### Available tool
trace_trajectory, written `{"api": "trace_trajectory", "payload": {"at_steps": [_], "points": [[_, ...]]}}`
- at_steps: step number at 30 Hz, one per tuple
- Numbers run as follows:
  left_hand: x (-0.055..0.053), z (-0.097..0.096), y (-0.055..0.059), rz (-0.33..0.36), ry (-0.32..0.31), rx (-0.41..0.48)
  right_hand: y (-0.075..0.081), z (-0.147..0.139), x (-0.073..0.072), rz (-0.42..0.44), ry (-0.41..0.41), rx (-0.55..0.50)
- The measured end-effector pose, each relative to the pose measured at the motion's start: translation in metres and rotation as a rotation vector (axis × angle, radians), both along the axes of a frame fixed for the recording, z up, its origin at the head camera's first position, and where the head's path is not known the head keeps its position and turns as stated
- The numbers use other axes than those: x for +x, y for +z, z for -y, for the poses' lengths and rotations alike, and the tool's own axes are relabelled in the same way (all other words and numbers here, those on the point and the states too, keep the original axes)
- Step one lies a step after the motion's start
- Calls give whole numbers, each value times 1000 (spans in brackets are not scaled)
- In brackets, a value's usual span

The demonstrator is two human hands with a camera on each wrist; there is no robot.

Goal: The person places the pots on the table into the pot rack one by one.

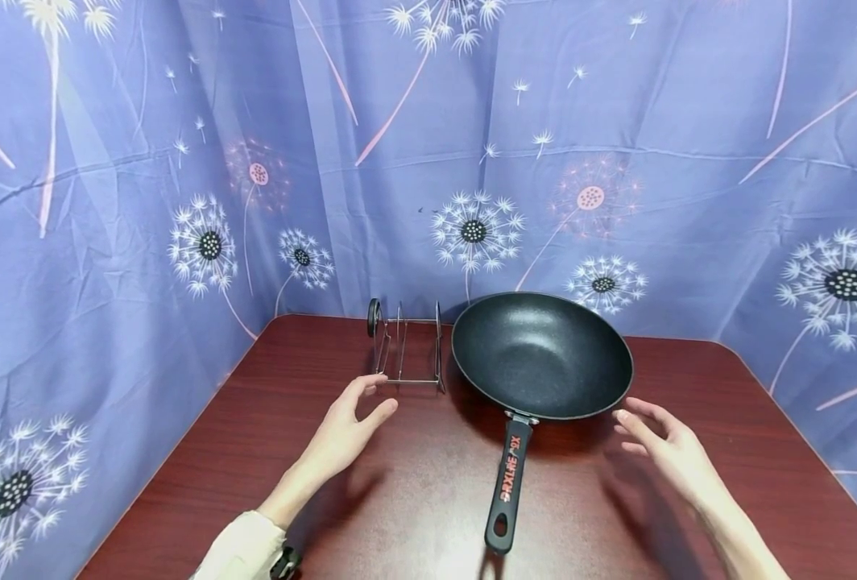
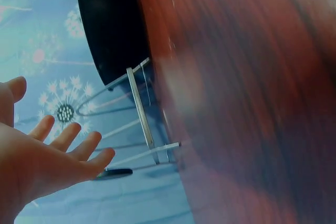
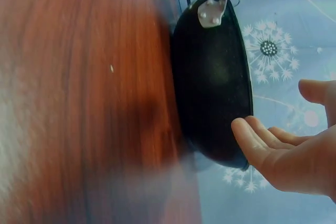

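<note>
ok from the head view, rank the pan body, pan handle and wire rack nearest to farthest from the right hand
1. Pan body: just left of the right hand.
2. Pan handle: farther left, pointing toward the camera.
3. Wire rack: farthest, left of the pan body.

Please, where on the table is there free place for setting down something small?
Bare table lies left of the left hand, between that hand and the handle of the pan, and right of the right hand. The back middle is crowded: wire rack and pan sit close together.
</note>
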State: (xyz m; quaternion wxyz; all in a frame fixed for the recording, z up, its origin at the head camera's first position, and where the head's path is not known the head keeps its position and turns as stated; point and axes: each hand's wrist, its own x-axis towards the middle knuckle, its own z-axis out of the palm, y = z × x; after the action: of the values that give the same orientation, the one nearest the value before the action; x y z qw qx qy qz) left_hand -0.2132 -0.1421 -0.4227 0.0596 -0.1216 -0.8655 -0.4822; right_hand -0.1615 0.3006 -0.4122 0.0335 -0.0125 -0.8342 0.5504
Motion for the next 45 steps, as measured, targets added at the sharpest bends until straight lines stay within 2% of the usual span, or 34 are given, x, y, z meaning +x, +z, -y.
{"api": "trace_trajectory", "payload": {"at_steps": [5,13,20,24,31,38,45], "points": [[5,-10,-2,39,-50,58,-2,7,1,36,42,-163],[12,-25,-4,97,-133,181,-3,18,7,78,82,-211],[18,-40,-5,163,-247,289,-5,28,11,99,162,-477],[21,-49,-6,171,-299,313,-7,38,11,112,173,-562],[26,-59,-9,208,-352,340,-7,55,9,147,125,-597],[32,-67,-12,286,-373,360,-9,68,10,164,142,-619],[39,-77,-13,352,-419,422,-9,82,11,236,124,-614]]}}
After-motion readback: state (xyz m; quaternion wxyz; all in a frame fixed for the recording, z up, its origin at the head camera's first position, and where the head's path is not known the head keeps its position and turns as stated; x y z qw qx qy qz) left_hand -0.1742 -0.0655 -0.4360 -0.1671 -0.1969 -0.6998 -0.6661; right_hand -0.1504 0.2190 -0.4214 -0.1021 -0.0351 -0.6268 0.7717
